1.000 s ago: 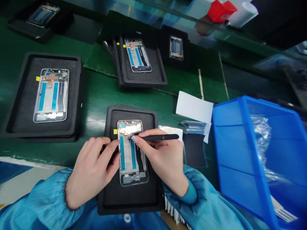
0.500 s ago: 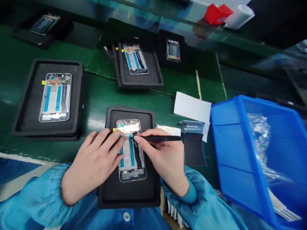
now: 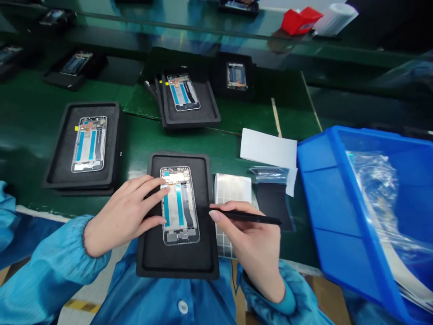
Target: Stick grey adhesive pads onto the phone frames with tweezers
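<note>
opened smartphone lying in black tray | left hand fingers spread, tips on its left edge | right hand pinching slim black tool over tray's right rim | gridded sheet beside tray on green worktop

Ahead of my tray, I could pass a hand across a strip of table up to the back stack. The left stack leaves only a narrow gap beside mine; rightward, the bin walls off my right hand.
</note>
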`<state>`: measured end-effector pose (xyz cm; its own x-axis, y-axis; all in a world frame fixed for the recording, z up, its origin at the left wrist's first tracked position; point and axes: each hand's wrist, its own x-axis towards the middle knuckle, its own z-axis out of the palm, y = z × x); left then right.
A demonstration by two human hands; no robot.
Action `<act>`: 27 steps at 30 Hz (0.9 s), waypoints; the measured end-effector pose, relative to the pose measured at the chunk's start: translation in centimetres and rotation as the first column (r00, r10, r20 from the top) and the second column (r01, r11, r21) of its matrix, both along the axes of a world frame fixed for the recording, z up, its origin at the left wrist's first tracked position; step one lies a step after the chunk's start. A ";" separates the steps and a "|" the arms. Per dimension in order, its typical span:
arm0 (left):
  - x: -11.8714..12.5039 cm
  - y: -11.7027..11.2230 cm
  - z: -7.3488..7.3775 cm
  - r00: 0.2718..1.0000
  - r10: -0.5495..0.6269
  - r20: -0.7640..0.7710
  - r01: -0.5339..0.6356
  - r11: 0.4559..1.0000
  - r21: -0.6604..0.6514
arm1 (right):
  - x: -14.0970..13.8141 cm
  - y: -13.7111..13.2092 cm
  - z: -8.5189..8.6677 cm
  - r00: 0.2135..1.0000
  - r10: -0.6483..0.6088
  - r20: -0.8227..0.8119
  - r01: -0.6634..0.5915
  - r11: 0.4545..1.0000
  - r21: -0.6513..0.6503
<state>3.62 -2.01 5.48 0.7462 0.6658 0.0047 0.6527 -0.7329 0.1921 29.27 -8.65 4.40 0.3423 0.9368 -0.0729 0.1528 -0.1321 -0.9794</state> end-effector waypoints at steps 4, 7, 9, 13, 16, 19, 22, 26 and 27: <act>0.0 -0.3 0.1 0.999 0.005 -0.037 -0.004 1.000 0.024 | 1.3 -1.1 -0.7 0.999 -0.016 -0.050 0.017 0.999 0.027; -0.5 -0.2 0.3 0.997 -0.027 -0.067 0.031 0.998 0.058 | 2.9 -2.4 -1.7 0.995 -0.018 -0.094 0.024 0.998 0.066; -0.4 0.4 0.8 0.997 -0.055 -0.062 0.061 0.994 0.090 | 4.3 -3.3 -2.4 0.993 -0.038 -0.112 0.047 0.996 0.082; 3.8 2.5 2.5 0.993 -0.118 0.029 0.112 0.982 0.150 | 7.7 -5.0 -3.9 0.980 -0.167 -0.112 0.179 0.977 0.116; 11.1 4.0 3.5 0.980 -0.196 0.036 0.194 0.979 0.062 | 10.1 -5.9 -5.1 0.947 -0.314 -0.072 0.321 0.939 0.126; 19.6 5.0 2.9 0.968 -0.247 -0.031 0.242 0.962 -0.124 | 12.1 -6.2 -6.3 0.908 -0.416 -0.058 0.420 0.897 0.137; 26.6 5.6 0.8 0.976 -0.213 -0.035 0.208 0.971 -0.118 | 13.5 -6.1 -6.9 0.894 -0.446 -0.050 0.448 0.880 0.159; 31.4 6.3 -2.3 0.992 -0.121 -0.020 0.119 0.988 -0.096 | 14.6 -5.4 -6.6 0.896 -0.444 -0.033 0.441 0.877 0.192; 31.9 6.5 -2.8 0.992 -0.122 -0.011 0.120 0.987 -0.102 | 14.8 -5.2 -6.4 0.897 -0.441 -0.030 0.437 0.876 0.204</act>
